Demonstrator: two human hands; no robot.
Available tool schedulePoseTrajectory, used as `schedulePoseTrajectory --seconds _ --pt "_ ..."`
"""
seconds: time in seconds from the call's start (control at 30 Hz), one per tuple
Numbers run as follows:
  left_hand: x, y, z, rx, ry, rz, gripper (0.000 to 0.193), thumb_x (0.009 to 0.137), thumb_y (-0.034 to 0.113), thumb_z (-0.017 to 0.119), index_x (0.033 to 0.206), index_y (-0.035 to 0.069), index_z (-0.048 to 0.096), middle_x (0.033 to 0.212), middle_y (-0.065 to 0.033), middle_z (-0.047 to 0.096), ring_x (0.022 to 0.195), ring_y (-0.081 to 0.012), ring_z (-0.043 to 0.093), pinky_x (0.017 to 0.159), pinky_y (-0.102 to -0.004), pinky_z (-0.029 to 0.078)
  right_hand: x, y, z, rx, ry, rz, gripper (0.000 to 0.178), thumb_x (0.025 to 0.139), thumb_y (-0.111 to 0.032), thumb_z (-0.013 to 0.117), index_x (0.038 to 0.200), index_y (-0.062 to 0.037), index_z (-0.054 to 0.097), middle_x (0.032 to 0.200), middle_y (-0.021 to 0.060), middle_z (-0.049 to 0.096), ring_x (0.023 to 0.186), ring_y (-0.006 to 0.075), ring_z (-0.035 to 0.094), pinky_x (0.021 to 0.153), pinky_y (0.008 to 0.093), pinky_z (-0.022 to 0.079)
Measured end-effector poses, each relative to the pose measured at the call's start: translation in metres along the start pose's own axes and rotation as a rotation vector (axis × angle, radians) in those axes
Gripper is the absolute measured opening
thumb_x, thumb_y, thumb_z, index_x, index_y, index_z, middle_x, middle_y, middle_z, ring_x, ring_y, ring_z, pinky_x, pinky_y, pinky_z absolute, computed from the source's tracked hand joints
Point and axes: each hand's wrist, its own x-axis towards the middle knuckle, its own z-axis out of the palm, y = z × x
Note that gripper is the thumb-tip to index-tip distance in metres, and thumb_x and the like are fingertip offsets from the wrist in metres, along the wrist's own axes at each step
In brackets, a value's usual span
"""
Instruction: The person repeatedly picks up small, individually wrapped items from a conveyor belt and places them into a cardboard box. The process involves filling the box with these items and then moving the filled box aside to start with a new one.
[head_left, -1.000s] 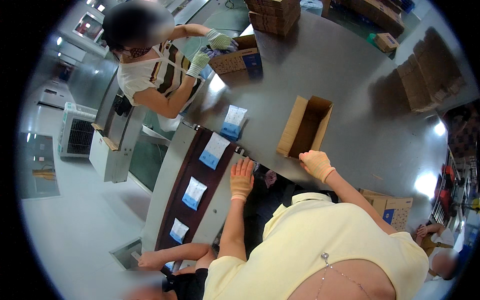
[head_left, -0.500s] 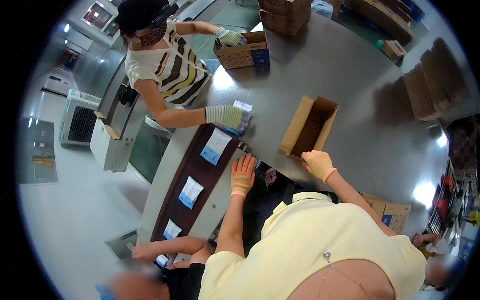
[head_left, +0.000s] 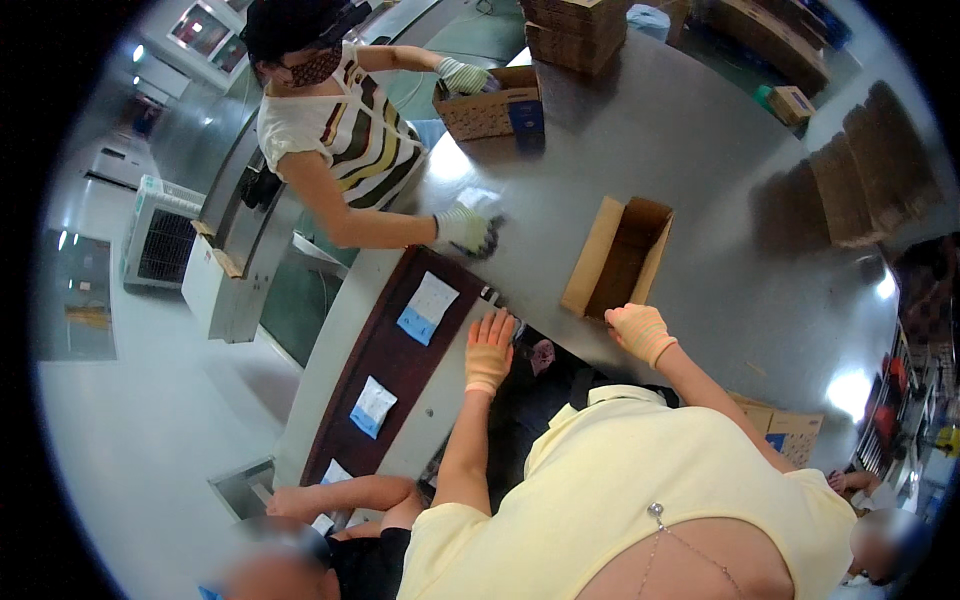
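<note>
My left hand (head_left: 489, 352), in a pale orange knit glove, lies flat on the light side rail (head_left: 440, 385) of a conveyor, close to the table corner. Its fingers are stretched out and hold nothing. With curled fingers, my gloved right hand (head_left: 640, 332) grips the near end of a cardboard box (head_left: 584, 255). The box stands open on the metal table, and I see nothing inside it. Left of my left hand, white-and-blue packets (head_left: 428, 308) lie spaced along the dark red belt (head_left: 345, 420).
Across the corner, a co-worker's gloved hand (head_left: 466, 232) is over the table; their other hand reaches into a printed carton (head_left: 490, 112). Flattened cardboard (head_left: 572, 35) is stacked at the back. Another person's arm (head_left: 345, 495) is beside the belt. A carton (head_left: 795, 432) sits right of me.
The co-worker's near hand has shifted slightly, and the blue packet under it no longer shows clearly. Packets on the belt lie at different places. My hands keep their positions.
</note>
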Motion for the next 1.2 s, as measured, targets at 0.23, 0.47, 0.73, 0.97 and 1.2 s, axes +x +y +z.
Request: schedulePoseTrajectory --seconds 0.23,0.47,0.73,0.97,1.2 --pt "0.001 0.002 0.001 -0.013 0.039 0.015 0.074 0.07 0.017 0.071 0.136 0.012 0.04 0.145 -0.0054 0.038 0.133 -0.0266 0.035 0.11 -0.0455 0.027 0.001 0.002 0.002 -0.009 -0.011 -0.007 0.014 0.082 -0.02 0.064 0.09 -0.0087 0.063 0.085 0.0083 0.067 0.087 0.0264 0.064 0.072 0.041 0.054" --pt "0.001 0.001 -0.006 -0.028 0.031 0.01 0.074 0.069 0.017 0.071 0.136 0.012 0.04 0.144 -0.0055 0.038 0.132 -0.0267 0.035 0.109 -0.0457 0.028 -0.001 -0.001 -0.001 0.011 0.016 -0.005 0.014 0.081 -0.019 0.065 0.09 -0.0084 0.062 0.087 0.0073 0.067 0.09 0.0252 0.064 0.072 0.0403 0.054" --pt "0.001 0.002 -0.006 -0.019 0.032 -0.008 0.068 0.073 0.018 0.069 0.135 0.013 0.042 0.143 -0.0047 0.04 0.131 -0.0269 0.036 0.108 -0.0455 0.03 0.006 -0.003 0.001 -0.012 -0.044 0.032 0.014 0.083 -0.019 0.064 0.091 -0.0085 0.061 0.086 0.0078 0.066 0.089 0.0264 0.063 0.072 0.0407 0.054" --pt "-0.002 -0.004 0.001 -0.012 0.095 0.019 0.066 0.074 0.019 0.069 0.135 0.014 0.044 0.142 -0.0056 0.041 0.13 -0.0277 0.038 0.107 -0.0455 0.03 0.005 -0.009 -0.006 -0.01 -0.031 0.042 0.013 0.084 -0.02 0.063 0.089 -0.0084 0.061 0.086 0.0087 0.065 0.087 0.0275 0.063 0.072 0.0424 0.053" --pt "0.0 -0.005 -0.013 -0.256 -0.005 -0.087 0.063 0.075 0.019 0.069 0.134 0.013 0.045 0.143 -0.0072 0.04 0.132 -0.0283 0.037 0.11 -0.0462 0.028 0.008 -0.012 -0.003 -0.025 -0.055 0.068 0.012 0.084 -0.019 0.063 0.09 -0.0095 0.06 0.082 0.0084 0.065 0.087 0.0273 0.063 0.071 0.0423 0.053"
